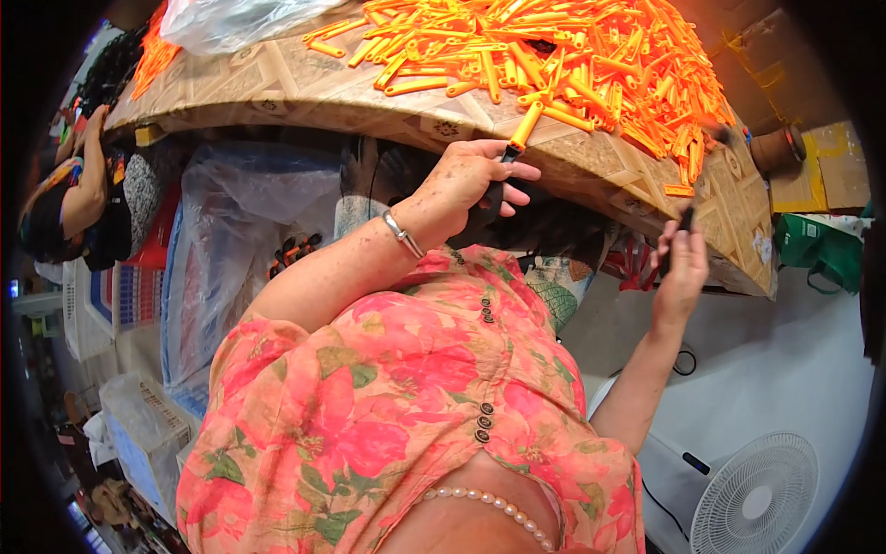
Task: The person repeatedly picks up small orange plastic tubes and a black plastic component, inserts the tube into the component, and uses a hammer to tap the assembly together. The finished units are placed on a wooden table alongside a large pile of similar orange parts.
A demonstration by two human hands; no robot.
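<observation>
My left hand (466,189), a metal bangle on its wrist, is closed at the table's near edge. It grips a slim black piece (508,154) whose upper end meets a long orange plastic piece (528,125). More black shows under the palm, partly hidden by the fingers. Further right, my right hand (683,263) is closed around a small dark piece (686,220), blurred by motion. A heap of orange plastic pieces (591,78), slim and handle-like, covers the table beyond both hands. One with a flat crosswise end (678,190) lies near the edge, just above my right hand.
The patterned table (268,88) curves across the far side, with a clear plastic bag (235,23) on it. Another person (83,185) sits at the left. Plastic-covered crates (240,222) stand below. Cardboard boxes (835,166), a green bag (817,254) and a white fan (757,499) are at right.
</observation>
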